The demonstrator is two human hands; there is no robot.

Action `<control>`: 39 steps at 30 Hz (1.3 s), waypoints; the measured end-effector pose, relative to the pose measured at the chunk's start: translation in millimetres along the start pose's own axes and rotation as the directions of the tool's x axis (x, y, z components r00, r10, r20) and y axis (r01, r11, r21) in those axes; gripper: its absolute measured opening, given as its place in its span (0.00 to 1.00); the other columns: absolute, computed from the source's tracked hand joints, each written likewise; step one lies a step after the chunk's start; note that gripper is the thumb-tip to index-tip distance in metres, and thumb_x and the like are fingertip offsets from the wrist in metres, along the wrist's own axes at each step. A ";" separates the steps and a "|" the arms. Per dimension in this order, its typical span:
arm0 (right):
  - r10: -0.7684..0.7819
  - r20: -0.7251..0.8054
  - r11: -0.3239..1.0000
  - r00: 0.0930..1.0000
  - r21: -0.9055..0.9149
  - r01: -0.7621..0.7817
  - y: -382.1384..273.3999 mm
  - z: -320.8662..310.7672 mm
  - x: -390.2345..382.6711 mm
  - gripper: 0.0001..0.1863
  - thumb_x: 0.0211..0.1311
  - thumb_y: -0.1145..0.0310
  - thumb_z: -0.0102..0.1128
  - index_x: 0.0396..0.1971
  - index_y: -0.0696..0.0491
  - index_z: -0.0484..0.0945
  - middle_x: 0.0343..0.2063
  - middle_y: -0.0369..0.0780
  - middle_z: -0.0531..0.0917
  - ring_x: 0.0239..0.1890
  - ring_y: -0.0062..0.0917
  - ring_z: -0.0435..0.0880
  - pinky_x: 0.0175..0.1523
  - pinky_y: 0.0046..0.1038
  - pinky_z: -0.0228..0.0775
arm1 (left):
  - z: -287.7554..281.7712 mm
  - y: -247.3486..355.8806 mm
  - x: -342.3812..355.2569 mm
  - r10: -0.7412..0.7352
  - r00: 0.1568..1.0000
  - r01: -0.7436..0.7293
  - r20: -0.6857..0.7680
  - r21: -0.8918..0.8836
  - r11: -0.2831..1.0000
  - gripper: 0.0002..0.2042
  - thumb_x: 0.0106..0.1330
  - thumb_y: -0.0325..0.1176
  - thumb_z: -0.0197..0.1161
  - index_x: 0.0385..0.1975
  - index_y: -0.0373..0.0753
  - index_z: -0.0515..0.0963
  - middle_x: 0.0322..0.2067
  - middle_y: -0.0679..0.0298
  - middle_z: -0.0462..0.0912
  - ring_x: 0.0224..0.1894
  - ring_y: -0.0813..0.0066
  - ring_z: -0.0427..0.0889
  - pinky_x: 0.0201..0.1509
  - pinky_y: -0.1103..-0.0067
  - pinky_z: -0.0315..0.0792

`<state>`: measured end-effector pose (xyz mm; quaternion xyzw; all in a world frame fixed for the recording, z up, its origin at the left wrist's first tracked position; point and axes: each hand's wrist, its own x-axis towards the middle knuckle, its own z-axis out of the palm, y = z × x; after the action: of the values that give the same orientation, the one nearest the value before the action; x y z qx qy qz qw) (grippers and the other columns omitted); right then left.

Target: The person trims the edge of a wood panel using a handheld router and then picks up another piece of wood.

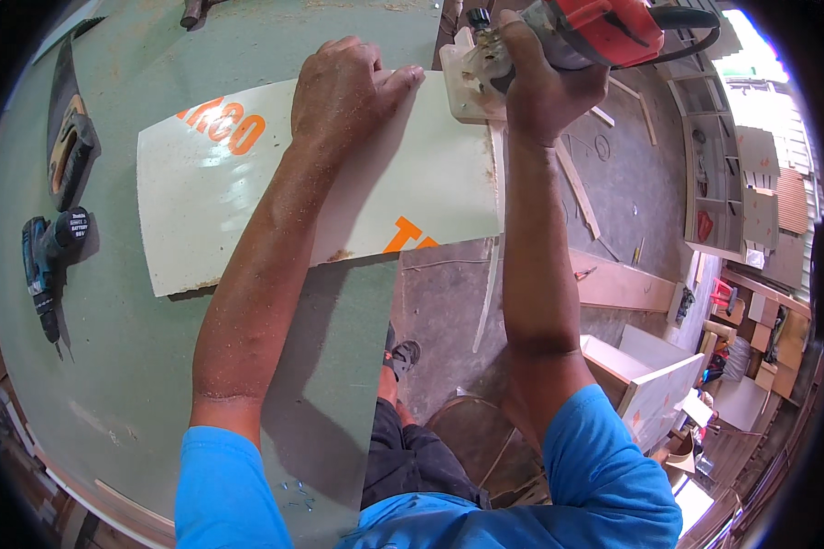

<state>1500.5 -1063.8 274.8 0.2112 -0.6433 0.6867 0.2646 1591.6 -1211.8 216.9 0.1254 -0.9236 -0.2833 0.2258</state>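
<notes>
A pale white laminate-faced board (pixel 421 174) with orange print lies across the green worktop, its right end reaching past the edge. My left hand (pixel 339 96) is closed on the board at its far edge, fingers curled and thumb stretched to the right. In my right hand (pixel 554 96) is a trim router (pixel 581 32) with a red motor body, a metal housing and a pale translucent base. That base (pixel 471 87) sits at the board's far right corner; the bit is hidden. A thin pale strip (pixel 489 297) hangs below the board's right edge. Sawdust speckles my left forearm.
A cordless drill (pixel 46 256), a brush (pixel 71 160) and a handsaw (pixel 62 78) lie at the left of the green worktop (pixel 110 384). Several small screws (pixel 298 496) lie near its front. Wood strips (pixel 577 192) and white panels (pixel 659 393) stand or lie on the floor at right.
</notes>
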 end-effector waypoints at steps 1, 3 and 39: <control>0.000 0.000 1.000 1.000 0.001 0.000 2.6 0.0 0.5 0.22 0.47 0.72 0.76 0.43 0.56 0.78 0.31 0.32 0.81 0.30 0.17 0.79 0.38 0.23 0.73 | 0.1 -0.1 -0.2 -0.002 1.000 0.002 0.000 0.004 1.000 0.26 0.60 0.54 0.69 0.24 0.31 0.80 0.28 0.52 0.79 0.37 0.55 0.81 0.44 0.63 0.75; 0.031 0.048 0.998 0.998 0.051 -0.034 7.0 -1.5 1.0 0.22 0.47 0.73 0.76 0.44 0.56 0.78 0.31 0.32 0.81 0.31 0.17 0.80 0.38 0.23 0.73 | 0.5 -0.7 0.5 -0.001 1.000 0.001 0.006 0.009 1.000 0.26 0.60 0.54 0.69 0.24 0.31 0.80 0.28 0.52 0.79 0.37 0.55 0.81 0.44 0.63 0.75; 0.143 -0.161 0.981 0.976 -0.111 -0.162 -122.4 -191.2 -40.0 0.18 0.49 0.79 0.65 0.42 0.68 0.78 0.38 0.48 0.86 0.39 0.34 0.88 0.49 0.34 0.81 | -35.7 53.6 -52.9 0.505 0.814 -0.363 0.287 -0.428 0.828 0.12 0.56 0.39 0.72 0.26 0.37 0.83 0.37 0.57 0.81 0.47 0.59 0.79 0.55 0.67 0.72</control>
<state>1618.7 -873.2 328.1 0.0911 -0.6767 0.6781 0.2720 1649.3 -1166.2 256.0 -0.1939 -0.8867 -0.4033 0.1164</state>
